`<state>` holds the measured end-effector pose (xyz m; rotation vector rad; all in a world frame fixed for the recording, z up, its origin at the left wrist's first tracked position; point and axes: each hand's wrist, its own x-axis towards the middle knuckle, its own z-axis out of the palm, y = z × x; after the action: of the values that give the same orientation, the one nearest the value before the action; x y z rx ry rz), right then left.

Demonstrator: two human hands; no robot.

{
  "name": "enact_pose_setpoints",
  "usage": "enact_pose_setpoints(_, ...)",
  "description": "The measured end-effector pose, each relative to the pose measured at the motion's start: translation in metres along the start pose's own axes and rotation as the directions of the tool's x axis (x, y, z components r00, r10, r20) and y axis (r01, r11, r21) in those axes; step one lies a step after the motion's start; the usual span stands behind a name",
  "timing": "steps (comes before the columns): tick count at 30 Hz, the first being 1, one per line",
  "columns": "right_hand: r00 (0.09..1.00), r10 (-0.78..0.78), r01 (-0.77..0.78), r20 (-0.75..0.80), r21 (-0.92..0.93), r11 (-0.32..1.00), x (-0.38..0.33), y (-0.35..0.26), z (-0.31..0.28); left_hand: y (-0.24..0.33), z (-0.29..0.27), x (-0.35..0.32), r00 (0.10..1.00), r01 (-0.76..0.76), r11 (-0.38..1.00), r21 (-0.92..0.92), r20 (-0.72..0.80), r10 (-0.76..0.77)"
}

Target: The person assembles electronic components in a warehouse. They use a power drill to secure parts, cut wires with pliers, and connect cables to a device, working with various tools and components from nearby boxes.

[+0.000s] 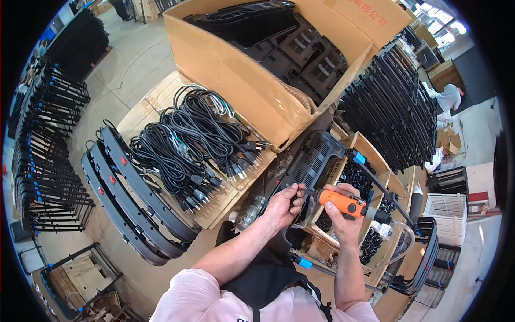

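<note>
My right hand [343, 217] grips an orange powered screwdriver [343, 203] with a hose at its rear, its tip pointing left toward my left hand. My left hand [282, 204] pinches something small at the edge of a black vented plastic housing [313, 160] that lies across my lap area. The two hands nearly touch at the screwdriver's tip. Under my right hand stands an open wooden box [370, 155] filled with small black parts [354, 177].
Bundles of black power cords [193, 142] lie on flattened cardboard to the left. Curved black panels [129, 198] are stacked further left. A large cardboard box [241, 70] of black parts stands ahead. Racks of black frames [397, 107] stand right; another person [448, 99] works far right.
</note>
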<state>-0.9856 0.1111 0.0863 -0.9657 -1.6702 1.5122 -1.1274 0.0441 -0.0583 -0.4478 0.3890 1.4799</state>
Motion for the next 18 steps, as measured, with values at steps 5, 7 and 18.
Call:
enact_pose_setpoints(5,1.000,0.017,-0.017,0.024,-0.018,1.000,0.012,-0.004,0.009,0.003,-0.001,0.001,0.998,-0.013,0.999,-0.042,0.053,0.015)
enact_pose_setpoints(7,1.000,0.021,-0.020,0.017,-0.030,0.999,0.016,-0.002,0.012,0.000,0.006,-0.002,0.998,-0.030,0.999,-0.016,-0.059,0.029)
enact_pose_setpoints(18,0.998,0.003,0.004,0.069,-0.100,0.995,0.040,0.003,0.022,0.060,-0.011,-0.037,0.771,-0.272,0.028,0.962,0.201,0.605)
